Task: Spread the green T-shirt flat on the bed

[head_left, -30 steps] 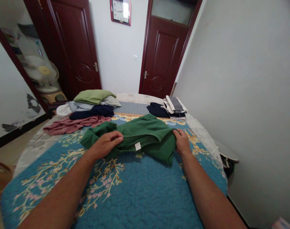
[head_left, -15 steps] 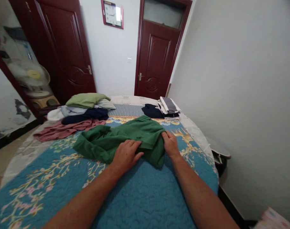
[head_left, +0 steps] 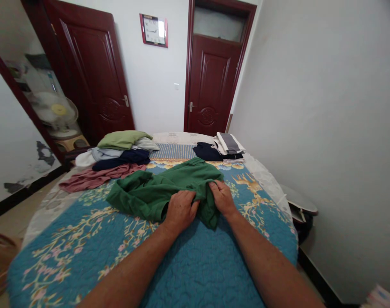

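Note:
A crumpled green garment (head_left: 169, 184), perhaps a shirt, lies spread across the middle of the bed; its exact kind is hard to make out. My left hand (head_left: 182, 208) is closed on its near edge, thumb and fingers pinching the cloth. At the garment's right side, my right hand (head_left: 223, 197) grips another part of the fabric between thumb and fingers. The cloth is bunched between the two hands, and a corner hangs down toward me below them.
A blue floral bedspread (head_left: 195, 265) covers the bed. Unfolded clothes, with a light green garment (head_left: 124, 139) on top and a pink one (head_left: 95, 177) below, lie at the far left. Folded clothes (head_left: 228, 144) are stacked far right, beside a wall (head_left: 310, 107).
My right hand has moved left and my left hand slightly right, so they are closer together. The green cloth between them is more bunched. The view has tilted up a little.

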Demonstrator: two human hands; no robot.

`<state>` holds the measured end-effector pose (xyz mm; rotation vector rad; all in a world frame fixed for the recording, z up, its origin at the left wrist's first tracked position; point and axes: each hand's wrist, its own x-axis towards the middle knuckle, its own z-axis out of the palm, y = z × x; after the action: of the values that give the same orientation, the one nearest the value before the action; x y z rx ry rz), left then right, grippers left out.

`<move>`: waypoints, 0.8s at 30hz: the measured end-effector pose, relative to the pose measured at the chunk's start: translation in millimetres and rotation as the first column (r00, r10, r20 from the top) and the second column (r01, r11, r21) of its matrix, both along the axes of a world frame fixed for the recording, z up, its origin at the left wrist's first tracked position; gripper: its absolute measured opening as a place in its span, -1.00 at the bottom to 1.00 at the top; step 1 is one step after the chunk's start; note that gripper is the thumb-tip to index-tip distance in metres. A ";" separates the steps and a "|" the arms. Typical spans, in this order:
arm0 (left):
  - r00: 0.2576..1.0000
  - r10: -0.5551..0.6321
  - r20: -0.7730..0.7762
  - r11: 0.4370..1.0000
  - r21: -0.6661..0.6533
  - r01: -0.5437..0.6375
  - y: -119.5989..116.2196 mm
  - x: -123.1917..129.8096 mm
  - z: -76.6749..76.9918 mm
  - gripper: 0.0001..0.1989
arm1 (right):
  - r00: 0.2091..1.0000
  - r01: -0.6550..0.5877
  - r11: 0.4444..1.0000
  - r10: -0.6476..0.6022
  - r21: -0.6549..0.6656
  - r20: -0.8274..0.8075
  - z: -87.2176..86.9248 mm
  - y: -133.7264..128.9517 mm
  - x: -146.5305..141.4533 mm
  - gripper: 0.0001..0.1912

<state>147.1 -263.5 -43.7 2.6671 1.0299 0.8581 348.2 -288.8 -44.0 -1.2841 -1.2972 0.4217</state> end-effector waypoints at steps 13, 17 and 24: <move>0.861 0.232 0.453 0.913 -0.408 -0.032 44.7 -38.3 40.4 -0.76 | 0.915 -0.224 0.960 0.267 -0.169 0.302 1.9 -7.2 -3.4 -0.77; 0.763 0.365 0.534 0.917 -0.347 -0.196 69.8 -78.0 64.7 -0.75 | 0.786 -0.347 0.877 0.465 -0.333 0.406 4.1 -6.9 -2.7 -0.84; 0.694 0.367 0.619 0.928 -0.297 -0.226 83.8 -115.9 78.1 -0.74 | 0.752 -0.162 0.979 0.205 -0.125 0.626 -0.3 14.3 -16.9 -0.92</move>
<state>31.2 -179.7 34.4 1.7810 1.2604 1.5300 331.3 -274.5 -44.4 -1.4168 -2.0146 0.1534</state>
